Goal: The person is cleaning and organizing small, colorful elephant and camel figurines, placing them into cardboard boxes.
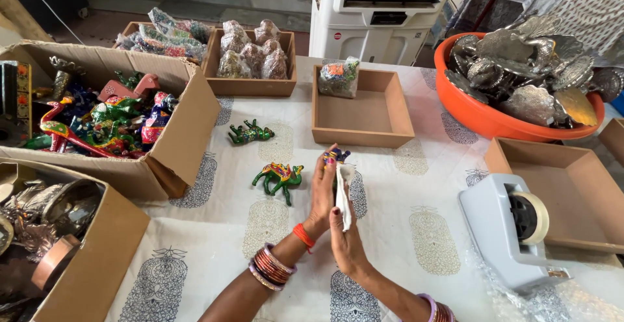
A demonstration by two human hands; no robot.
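Two hands meet near the middle of the counter [403, 231], which is spread with a white printed cloth: our left hand [322, 192] is closed around a small painted figurine [336, 157] whose blue and yellow top pokes out above the fingertips, while our right hand [348, 241] presses flat against a white wrapping sheet [343, 195] held between the palms. Just to the left of the hands a green painted animal figurine [279, 178] stands on the cloth, and a second green figurine [250, 133] lies a little farther toward the far edge. Along the left edge sit a large cardboard box [188, 133] filled with brightly coloured figurines and, nearer to us, another cardboard box [97, 263] holding silver metal pieces. At the far edge we see a brown tray [250, 87] of wrapped bundles, and beside it toward the centre a brown tray [364, 133] with one wrapped packet [338, 77] in its back left corner. On the right side an orange tub [481, 117] is piled with silver metal ornaments, a shallow brown tray [572, 185] lies in front of it, and a grey tape dispenser [507, 228] stands near the right front corner, next to some bubble wrap [539, 299].
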